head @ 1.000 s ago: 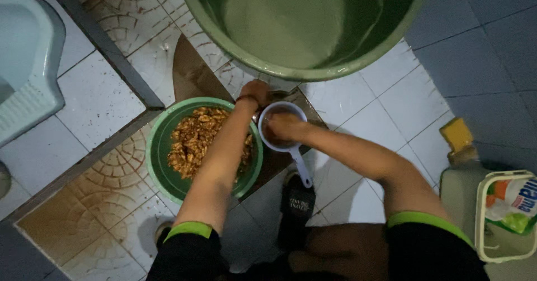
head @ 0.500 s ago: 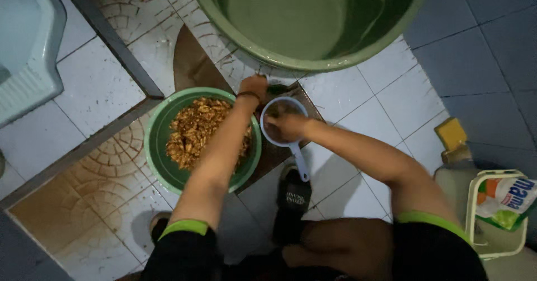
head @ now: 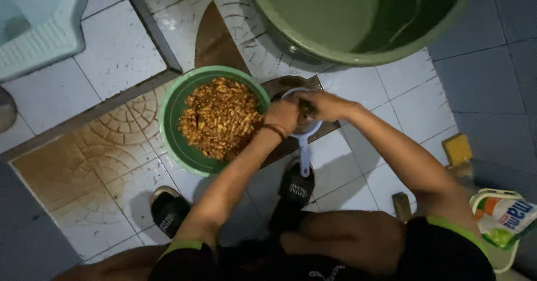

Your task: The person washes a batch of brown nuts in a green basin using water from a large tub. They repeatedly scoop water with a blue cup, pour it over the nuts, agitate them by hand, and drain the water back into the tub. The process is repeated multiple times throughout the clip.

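Small pale-blue strainer (head: 303, 125) sits on a dark wooden board (head: 291, 85), just right of the green bowl (head: 170, 130), its handle pointing back toward you. Both your hands meet over its cup. Left hand (head: 282, 116), dark band at the wrist, is curled over the near rim, seemingly steadying it so the cup does not tip. Right hand (head: 327, 105) comes in from the right with fingers bent down into the cup, closed on something small inside; the contents are too shadowed to name. Whether the left hand truly grips the rim or only rests on it, you cannot tell from this angle.

The bowl touches or nearly touches the board's edge and is heaped with brown, chopped-looking pieces (head: 221, 119). Kept that close, it is within a short reach of the strainer.

You squat low over the work; black sandals (head: 168, 211) are planted on the tiled floor (head: 117, 52) on either side of the strainer handle, which keeps your arms straight over the board.

Beyond the board, a large green tub (head: 341, 49) stands near, its inside dim. Upper left, a pale-blue squat toilet (head: 39, 29) sits behind a raised dark tile edge. Right side: a yellow sponge (head: 457, 148), and a soft printed packet (head: 506, 219) lying in a white tray (head: 498, 258).
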